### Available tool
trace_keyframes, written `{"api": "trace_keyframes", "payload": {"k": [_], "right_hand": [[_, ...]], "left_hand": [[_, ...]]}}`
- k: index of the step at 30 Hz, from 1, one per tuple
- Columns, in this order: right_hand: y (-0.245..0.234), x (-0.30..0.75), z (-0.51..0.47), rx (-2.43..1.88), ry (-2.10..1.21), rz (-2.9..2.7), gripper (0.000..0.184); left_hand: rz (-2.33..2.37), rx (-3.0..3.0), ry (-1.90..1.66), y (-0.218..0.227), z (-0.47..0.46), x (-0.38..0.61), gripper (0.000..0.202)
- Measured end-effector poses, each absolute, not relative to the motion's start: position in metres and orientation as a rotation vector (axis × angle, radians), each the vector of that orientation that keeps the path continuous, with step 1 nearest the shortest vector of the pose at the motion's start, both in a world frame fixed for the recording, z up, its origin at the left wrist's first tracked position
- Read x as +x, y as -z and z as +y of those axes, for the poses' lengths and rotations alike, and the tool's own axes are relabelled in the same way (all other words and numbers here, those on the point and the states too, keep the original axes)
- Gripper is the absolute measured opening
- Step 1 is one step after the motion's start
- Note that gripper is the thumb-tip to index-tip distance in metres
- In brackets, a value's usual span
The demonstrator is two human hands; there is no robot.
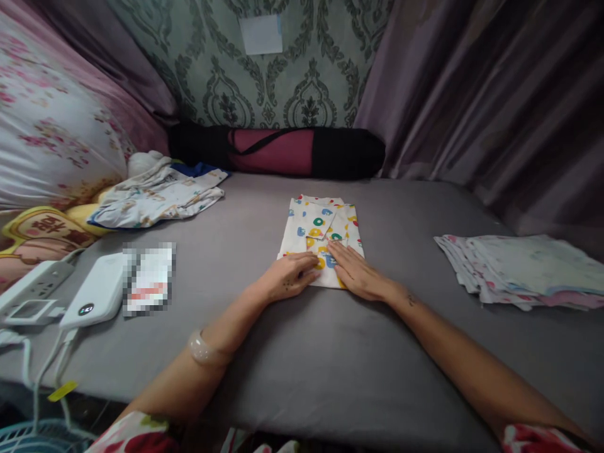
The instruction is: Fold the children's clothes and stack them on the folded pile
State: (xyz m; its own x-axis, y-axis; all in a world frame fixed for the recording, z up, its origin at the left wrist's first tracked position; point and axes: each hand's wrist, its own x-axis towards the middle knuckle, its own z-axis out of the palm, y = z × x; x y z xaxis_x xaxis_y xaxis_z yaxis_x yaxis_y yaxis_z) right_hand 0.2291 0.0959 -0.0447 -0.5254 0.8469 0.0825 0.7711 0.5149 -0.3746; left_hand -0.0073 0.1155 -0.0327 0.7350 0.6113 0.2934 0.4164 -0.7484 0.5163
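A small folded white garment (321, 233) printed with coloured rings lies in the middle of a grey bed sheet (302, 352). My left hand (290, 277) rests on its near left edge, fingers curled loosely over the cloth. My right hand (356, 274) lies flat on its near right part, fingers stretched out and together, pressing the fabric down. The two hands nearly touch at the fingertips. A pale bangle (202, 349) sits on my left wrist.
A stack of folded pale cloths (523, 267) lies at the right. Unfolded printed clothes (158, 195) lie at the back left beside floral bedding (51, 126). A white power bank (97, 296) and power strip (33, 289) sit at the left edge. A black and maroon roll bag (283, 151) lines the wall.
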Motion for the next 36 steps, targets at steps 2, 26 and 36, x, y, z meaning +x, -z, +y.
{"api": "trace_keyframes", "payload": {"k": [2, 26, 36], "right_hand": [[0.049, 0.236, 0.097, -1.350, -0.483, -2.453, 0.058], [0.043, 0.245, 0.078, -1.305, -0.180, -2.520, 0.054], [0.029, 0.279, 0.092, -1.430, -0.387, -2.516, 0.051]], "left_hand": [[0.741, 2.563, -0.544, 0.031, 0.115, -0.009, 0.036], [0.916, 2.879, -0.507, 0.030, 0.106, -0.002, 0.032], [0.902, 2.880, -0.353, 0.028, 0.121, -0.034, 0.048]]}}
